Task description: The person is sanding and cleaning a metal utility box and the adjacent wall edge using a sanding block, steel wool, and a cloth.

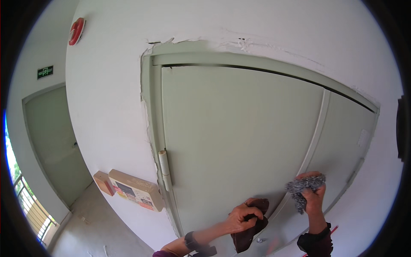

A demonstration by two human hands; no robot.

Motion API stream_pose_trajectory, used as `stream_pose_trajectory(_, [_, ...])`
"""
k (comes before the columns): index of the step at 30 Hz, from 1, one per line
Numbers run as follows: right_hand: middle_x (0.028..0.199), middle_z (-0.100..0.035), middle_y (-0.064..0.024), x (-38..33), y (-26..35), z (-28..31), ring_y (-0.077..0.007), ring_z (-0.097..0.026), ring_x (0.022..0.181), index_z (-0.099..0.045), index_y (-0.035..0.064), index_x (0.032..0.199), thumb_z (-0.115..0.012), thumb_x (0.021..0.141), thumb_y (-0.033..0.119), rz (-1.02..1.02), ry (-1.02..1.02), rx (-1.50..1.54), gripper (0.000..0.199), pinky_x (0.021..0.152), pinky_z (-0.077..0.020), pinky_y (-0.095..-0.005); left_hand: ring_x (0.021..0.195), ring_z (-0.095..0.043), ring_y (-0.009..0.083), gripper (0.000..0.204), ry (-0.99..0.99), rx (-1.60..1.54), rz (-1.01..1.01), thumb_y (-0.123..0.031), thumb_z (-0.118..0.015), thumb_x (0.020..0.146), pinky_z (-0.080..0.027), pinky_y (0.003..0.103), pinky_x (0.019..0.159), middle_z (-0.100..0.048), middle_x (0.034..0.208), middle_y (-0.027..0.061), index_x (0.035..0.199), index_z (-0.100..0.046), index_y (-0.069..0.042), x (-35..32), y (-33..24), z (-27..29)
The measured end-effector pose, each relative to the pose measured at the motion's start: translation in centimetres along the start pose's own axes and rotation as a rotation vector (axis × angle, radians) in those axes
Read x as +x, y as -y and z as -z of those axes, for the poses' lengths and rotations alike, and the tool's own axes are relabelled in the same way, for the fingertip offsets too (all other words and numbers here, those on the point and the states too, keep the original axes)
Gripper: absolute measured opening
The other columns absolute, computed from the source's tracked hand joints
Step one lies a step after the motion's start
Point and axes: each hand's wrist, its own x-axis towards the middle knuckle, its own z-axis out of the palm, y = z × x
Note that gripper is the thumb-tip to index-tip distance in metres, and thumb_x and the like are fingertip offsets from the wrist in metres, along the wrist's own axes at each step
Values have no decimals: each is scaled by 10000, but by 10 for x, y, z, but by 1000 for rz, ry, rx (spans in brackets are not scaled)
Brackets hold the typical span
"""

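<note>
A pale green double-leaf door (239, 128) fills the view ahead of me. My left hand (247, 215) grips a dark brown cloth (244, 240) at the lower part of the wide leaf; the cloth hangs down beneath my fingers. To its right, my right hand (315, 198) is closed round a shaggy grey cloth (305, 184), held up to the door close to the seam strip (317, 130) between the two leaves. Whether either cloth presses on the door, I cannot tell. Below my hands shows a small metal door handle or lock (260, 240).
The green door frame (147, 94) has chipped plaster along its edge. On the wall at left hang a beige control panel (135, 190) and a smaller box (104, 183). Farther left are another green door (53, 141), a railing (36, 205), an exit sign (45, 72) and a red alarm (77, 31).
</note>
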Motion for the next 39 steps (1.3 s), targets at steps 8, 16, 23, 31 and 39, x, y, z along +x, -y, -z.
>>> stream_pose_trajectory(8, [929,-583,-75,25,8,-29,-135,-577,816,-546,-18,1018,-690,798,183,-12,36,12,331,743,-496,-289,1053,-504,249,208,-128,-4,2,13,-571,700,-377,367,951,-594,1024,106,844,-696,-69,-14,-23,17])
stream_pose_trajectory(16, [901,-588,-48,-1,-1,-39,-106,-556,761,-572,-20,1001,-699,799,172,-97,54,5,306,722,-469,-252,1215,-398,334,367,-150,-73,63,-211,-702,740,-278,442,1051,-499,1229,180,1065,-624,-59,-18,-30,26])
stream_pose_trajectory(23, [1048,-537,-62,-72,-33,-83,-118,-524,925,-551,4,987,-684,761,132,-273,57,4,292,832,-422,-258,1218,-374,311,777,-238,-513,129,-439,-804,665,-280,414,1042,-398,1307,184,1234,-498,-8,-32,-31,-20])
stream_pose_trajectory(31, [1251,-490,-119,-111,-65,-41,-231,-498,1138,-538,9,1100,-657,816,98,-392,2,271,320,952,-409,-339,1158,-442,180,641,-330,-672,344,-288,-691,840,-340,327,1008,-506,1205,120,1317,-374,-2,-58,-37,-19])
stream_pose_trajectory(39, [1273,-470,-40,-197,-117,-62,-182,-470,1177,-380,124,1319,-534,927,341,-929,64,854,474,975,-416,-378,1131,-472,168,594,-324,-533,234,-244,-685,845,-351,309,992,-518,1200,91,1309,-402,-3,-69,-45,-29])
